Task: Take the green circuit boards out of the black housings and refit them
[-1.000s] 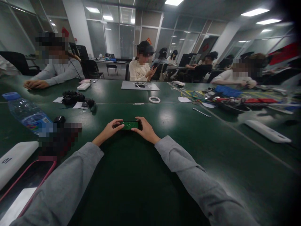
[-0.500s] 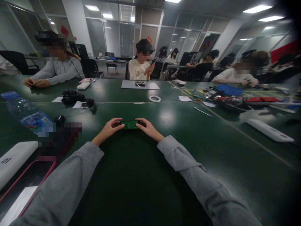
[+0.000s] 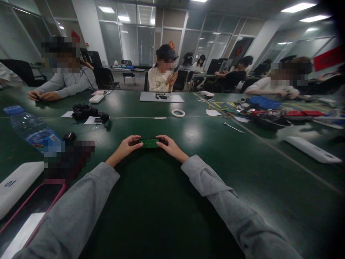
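Between my hands is a small green circuit board [image 3: 149, 143] with a dark edge along its far side. My left hand [image 3: 128, 148] pinches its left end, thumb on the near face and forefinger along the top. At the right end my right hand [image 3: 169, 147] grips it the same way. The board faces me just above the dark green table [image 3: 159, 201]; whether it touches the surface I cannot tell. My fingers hide both of its ends.
Left of me are a plastic water bottle [image 3: 32, 126], a white power bank [image 3: 20, 183] and a red-edged phone [image 3: 32, 205]. A white ring [image 3: 178, 113], a wrench [image 3: 234, 127], tangled cables [image 3: 229, 108] and another white device [image 3: 312, 149] lie ahead and right. Several people sit around.
The whole view has shifted very slightly. Both hands keep the same hold on the circuit board.
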A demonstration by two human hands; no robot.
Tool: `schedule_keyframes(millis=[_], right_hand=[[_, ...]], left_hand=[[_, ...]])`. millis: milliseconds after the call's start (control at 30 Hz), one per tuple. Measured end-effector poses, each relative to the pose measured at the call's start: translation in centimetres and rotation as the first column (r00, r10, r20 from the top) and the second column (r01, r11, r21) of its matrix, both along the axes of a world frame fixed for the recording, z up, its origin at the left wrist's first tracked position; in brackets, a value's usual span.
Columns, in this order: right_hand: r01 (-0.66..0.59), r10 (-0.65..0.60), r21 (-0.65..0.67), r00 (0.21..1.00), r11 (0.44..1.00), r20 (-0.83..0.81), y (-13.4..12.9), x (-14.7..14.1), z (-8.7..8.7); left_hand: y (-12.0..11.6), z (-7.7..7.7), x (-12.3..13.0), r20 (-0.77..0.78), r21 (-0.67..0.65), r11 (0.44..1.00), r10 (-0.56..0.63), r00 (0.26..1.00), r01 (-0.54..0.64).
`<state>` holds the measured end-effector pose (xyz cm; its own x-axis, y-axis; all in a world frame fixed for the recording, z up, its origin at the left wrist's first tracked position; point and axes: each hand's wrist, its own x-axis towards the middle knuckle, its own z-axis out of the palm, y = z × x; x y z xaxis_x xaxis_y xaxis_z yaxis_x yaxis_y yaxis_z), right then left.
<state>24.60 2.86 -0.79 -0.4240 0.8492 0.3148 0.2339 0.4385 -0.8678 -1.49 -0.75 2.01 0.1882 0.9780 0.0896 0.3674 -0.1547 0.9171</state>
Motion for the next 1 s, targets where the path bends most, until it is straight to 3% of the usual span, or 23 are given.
schedule_keyframes(millis=[567, 800, 1000], right_hand=[[-0.003, 0.0, 0.052, 0.998, 0.999, 0.056, -0.59, 0.04, 0.66], [-0.001, -0.004, 0.104, 0.999, 0.995, 0.053, -0.55, -0.25, 0.25], [0.041, -0.062, 0.188, 0.992, 0.981, 0.107, -0.72, -0.6, 0.09]], left_hand=[[0.02, -0.1, -0.14, 0.051, -0.043, 0.999, -0.007, 0.999, 0.01], [-0.17, 0.03, 0.03, -0.019, 0.042, 0.999, 0.028, 0.999, -0.027], [0.37, -0.74, -0.14, -0.104, 0.125, 0.992, -0.005, 0.995, 0.018]])
